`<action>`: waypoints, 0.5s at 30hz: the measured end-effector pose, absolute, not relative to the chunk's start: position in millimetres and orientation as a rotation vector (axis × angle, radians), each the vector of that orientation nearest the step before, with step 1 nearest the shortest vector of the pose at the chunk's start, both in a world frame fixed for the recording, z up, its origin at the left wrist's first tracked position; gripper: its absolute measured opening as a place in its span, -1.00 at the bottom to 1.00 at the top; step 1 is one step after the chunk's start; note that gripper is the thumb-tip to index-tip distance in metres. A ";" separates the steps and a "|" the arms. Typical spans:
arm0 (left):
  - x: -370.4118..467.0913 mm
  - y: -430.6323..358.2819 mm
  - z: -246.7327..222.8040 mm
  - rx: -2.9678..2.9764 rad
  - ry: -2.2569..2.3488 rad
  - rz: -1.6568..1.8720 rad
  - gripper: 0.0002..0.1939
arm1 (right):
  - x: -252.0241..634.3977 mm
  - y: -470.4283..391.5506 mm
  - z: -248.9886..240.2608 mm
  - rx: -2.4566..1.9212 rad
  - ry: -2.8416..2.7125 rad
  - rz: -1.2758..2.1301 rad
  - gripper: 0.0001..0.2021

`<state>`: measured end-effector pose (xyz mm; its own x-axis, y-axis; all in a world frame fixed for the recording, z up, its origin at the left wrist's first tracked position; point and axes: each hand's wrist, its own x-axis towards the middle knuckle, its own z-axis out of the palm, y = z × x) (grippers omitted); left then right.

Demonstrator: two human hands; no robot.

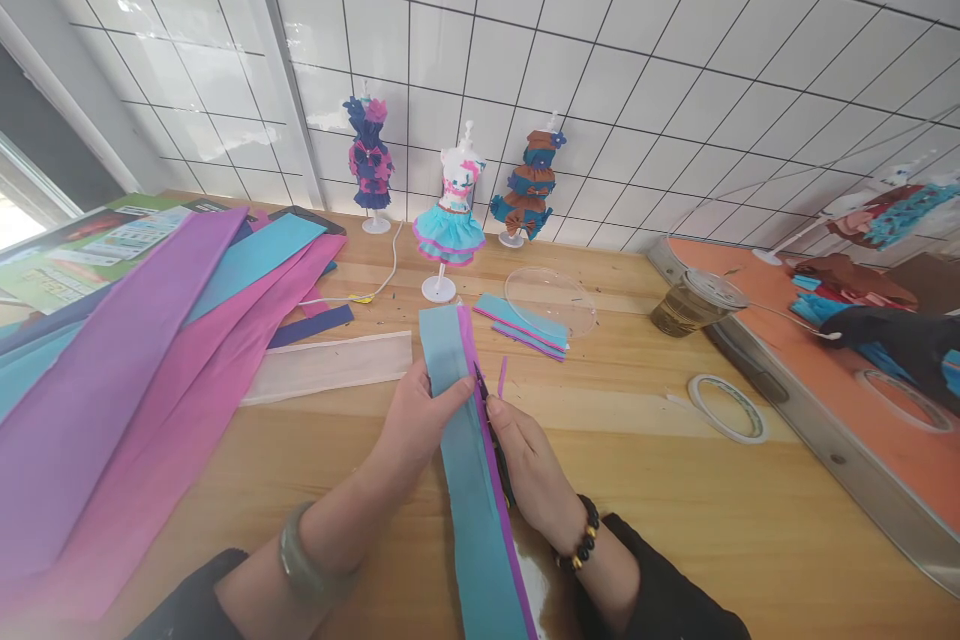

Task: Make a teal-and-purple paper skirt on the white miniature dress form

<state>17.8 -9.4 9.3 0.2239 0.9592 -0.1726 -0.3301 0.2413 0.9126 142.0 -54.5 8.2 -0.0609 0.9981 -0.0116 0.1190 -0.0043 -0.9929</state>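
A long turquoise strip (pixel 476 520) with a purple edge runs from the middle of the table down toward me; whether it is paper or fabric I cannot tell. My left hand (pixel 420 415) grips its left side, thumb pressed on top near the purple border. In my right hand (pixel 529 470) are black scissors (pixel 484 390), their blades along the purple edge and the handles mostly covered by my fingers. Just right of the blades lies a thin purple scrap (pixel 502 375). Beyond it sits a small stack of turquoise and purple strips (pixel 525 325).
Three small dressed mannequins, including one in a turquoise skirt (pixel 448 230), stand by the tiled wall. Large purple sheets (pixel 127 370) and pink ones cover the left side. A lidded cup (pixel 686 305), a tape roll (pixel 727 410) and an orange board (pixel 862 400) are at right.
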 end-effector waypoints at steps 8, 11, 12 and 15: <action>18.6 -9.2 8.4 0.840 0.884 1.067 -0.72 | 142.1 -52.3 7.7 -1.279 -1.343 1.204 -0.67; 18.6 -9.7 9.3 0.830 0.886 1.070 -0.72 | 142.2 -52.5 8.0 -1.273 -1.347 1.207 -0.68; 18.6 -9.9 9.3 0.830 0.889 1.070 -0.72 | 142.3 -52.6 8.0 -1.271 -1.347 1.207 -0.68; 18.3 -10.3 9.3 0.835 0.881 1.073 -0.73 | 142.4 -52.5 7.5 -1.268 -1.350 1.213 -0.68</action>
